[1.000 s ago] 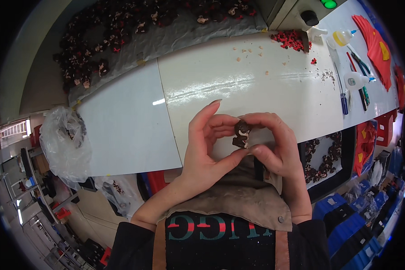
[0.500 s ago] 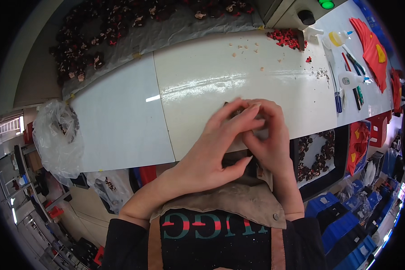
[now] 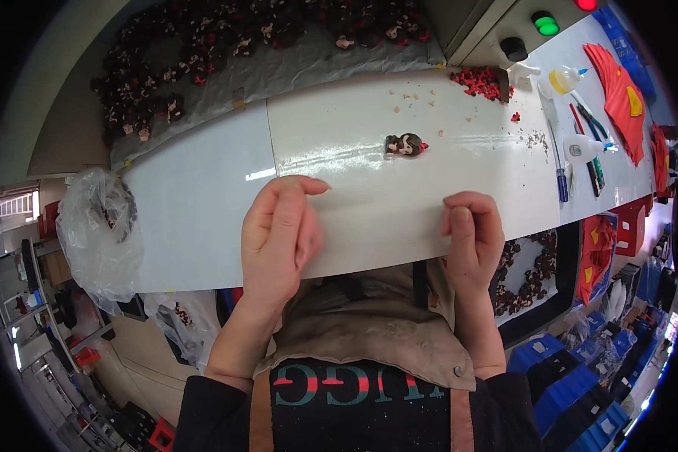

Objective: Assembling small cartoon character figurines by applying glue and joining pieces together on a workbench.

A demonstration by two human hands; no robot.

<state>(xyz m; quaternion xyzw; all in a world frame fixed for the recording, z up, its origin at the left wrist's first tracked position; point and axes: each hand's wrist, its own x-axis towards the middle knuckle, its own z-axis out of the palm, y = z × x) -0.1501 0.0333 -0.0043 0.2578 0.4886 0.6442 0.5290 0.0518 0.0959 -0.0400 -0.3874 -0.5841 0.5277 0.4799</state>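
Note:
A small figurine head (image 3: 405, 145), with dark brown hair, a pale face and a red bit at its right end, lies on the white worktop (image 3: 354, 226). Neither hand touches it. Nearer to me on the left, my left hand (image 3: 280, 233) hovers over the worktop's front part, index finger stretched rightward and the lower fingers blurred; no object shows in it. My right hand (image 3: 474, 237) is closed above the front edge, thumb against curled fingers. Whatever it may hold is hidden.
Many dark figurine heads (image 3: 169, 105) cover a grey-lined belt at the back. Small red pieces (image 3: 478, 81) are heaped by the machine housing. Bottles (image 3: 580, 148), a screwdriver (image 3: 562, 184) and red cloth pieces (image 3: 614, 94) lie right. A clear plastic bag (image 3: 98, 226) hangs left.
My hands, close together before, have moved apart, left hand leftward and right hand slightly rightward. The figurine head now shows on the worktop beyond them. A red light shows at the top right.

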